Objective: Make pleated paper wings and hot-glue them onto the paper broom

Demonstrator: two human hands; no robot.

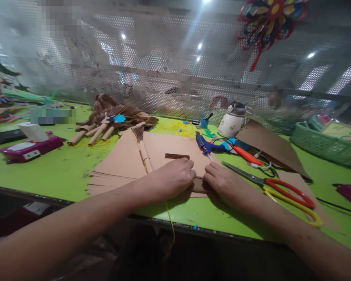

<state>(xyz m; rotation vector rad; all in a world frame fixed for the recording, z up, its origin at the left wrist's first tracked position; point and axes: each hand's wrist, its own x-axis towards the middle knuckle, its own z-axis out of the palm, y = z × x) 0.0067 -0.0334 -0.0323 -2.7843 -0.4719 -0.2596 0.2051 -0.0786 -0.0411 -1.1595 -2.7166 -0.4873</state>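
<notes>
Fringed paper roll point(146, 157) on kraft paper sheets point(172, 142); left hand point(177, 175), fingers curled, pinches left end of brown paper strip point(201, 185) at sheets' near edge; right hand point(222, 180), fingers curled, grips its right end; scissors point(265, 182) beside right forearm.

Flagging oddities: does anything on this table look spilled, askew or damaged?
Nothing looks clearly damaged, but two spots are untidy. A yellow string dangles over the front edge of the green table, where it might snag. Behind the brown paper sheets, thin yellow strands lie in a loose, strewn tangle rather than gathered.
</notes>
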